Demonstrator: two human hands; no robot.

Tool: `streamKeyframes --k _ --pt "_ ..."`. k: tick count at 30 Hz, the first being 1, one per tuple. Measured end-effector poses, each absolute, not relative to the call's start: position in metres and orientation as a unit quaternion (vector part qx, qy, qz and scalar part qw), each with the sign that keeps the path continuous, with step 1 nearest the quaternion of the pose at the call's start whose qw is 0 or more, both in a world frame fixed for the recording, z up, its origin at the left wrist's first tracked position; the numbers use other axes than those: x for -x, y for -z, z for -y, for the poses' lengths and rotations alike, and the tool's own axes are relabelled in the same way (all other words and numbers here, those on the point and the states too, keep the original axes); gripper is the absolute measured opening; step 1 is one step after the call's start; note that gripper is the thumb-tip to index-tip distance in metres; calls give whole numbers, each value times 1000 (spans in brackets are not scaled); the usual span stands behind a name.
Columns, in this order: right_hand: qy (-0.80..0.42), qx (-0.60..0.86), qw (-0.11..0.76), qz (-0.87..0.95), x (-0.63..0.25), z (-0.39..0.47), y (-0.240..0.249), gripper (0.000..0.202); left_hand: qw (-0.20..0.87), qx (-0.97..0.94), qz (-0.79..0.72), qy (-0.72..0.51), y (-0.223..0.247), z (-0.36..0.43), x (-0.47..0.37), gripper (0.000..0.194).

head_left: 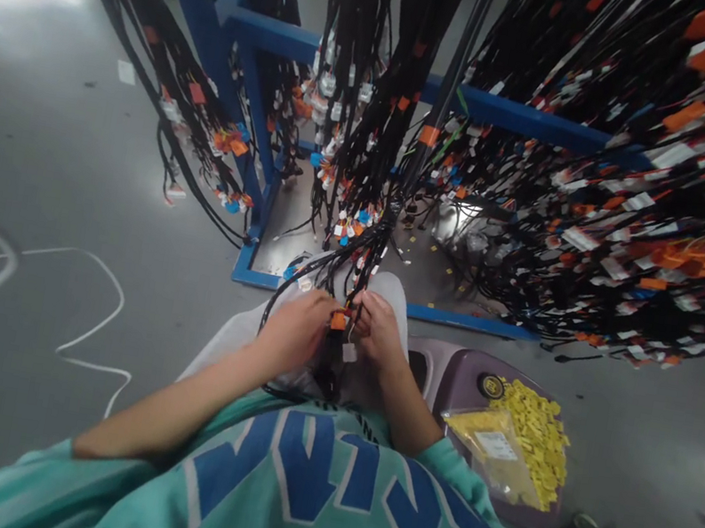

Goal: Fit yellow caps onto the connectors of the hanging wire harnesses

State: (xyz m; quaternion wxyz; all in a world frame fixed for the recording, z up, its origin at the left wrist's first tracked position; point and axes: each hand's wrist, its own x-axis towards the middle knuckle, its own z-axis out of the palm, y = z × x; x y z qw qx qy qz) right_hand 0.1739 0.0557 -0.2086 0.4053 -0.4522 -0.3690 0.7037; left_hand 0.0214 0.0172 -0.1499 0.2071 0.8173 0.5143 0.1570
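Note:
Both hands meet over my lap at the lower end of a black wire harness. My left hand is closed, its fingertips pinching an orange connector. Just to the right, my right hand is closed too, thumb and fingertips pressed together at thin wires beside the connector. Exactly what the right fingertips hold is too small to make out. A white tag hangs on a thin wire below the hands. Black cables loop over my left knee, near a small blue connector.
A blue metal rack stands in front, hung with many harnesses. At my right, a purple-grey stool bears yellow plastic pieces and a bag. A white cord trails over the floor at left.

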Motion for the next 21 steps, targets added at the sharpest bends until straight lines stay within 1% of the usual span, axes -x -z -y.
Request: streamKeyframes --k 3,5,6,8,12,14,16,17,19,21 --pt "-726 445 426 306 -172 -56 209 32 186 -760 -617 -85 161 -25 -7 36" --pt "-730 439 434 292 -172 -57 210 32 231 -739 -630 -62 165 -31 1 38" --pt "-730 439 437 289 -172 -57 211 32 272 -727 -626 -73 166 -34 5 36" --pt "-729 440 441 282 -173 -58 213 31 382 -676 -615 -136 164 -38 11 33" --pt "-728 444 439 283 -176 -60 217 31 638 -460 -544 -293 155 -40 15 48" --pt "-726 444 438 290 -176 -60 219 31 703 -389 -501 -323 153 -39 14 48" --pt "-717 450 444 295 -175 -59 219 31 714 -379 -494 -319 155 -39 13 43" --pt "-708 455 452 297 -175 -59 219 31 700 -396 -506 -310 158 -40 13 40" --pt "-686 470 468 300 -175 -58 217 32 626 -478 -546 -286 165 -40 14 33" --pt "-664 480 482 310 -177 -56 214 32 502 -590 -582 -248 175 -41 16 25"
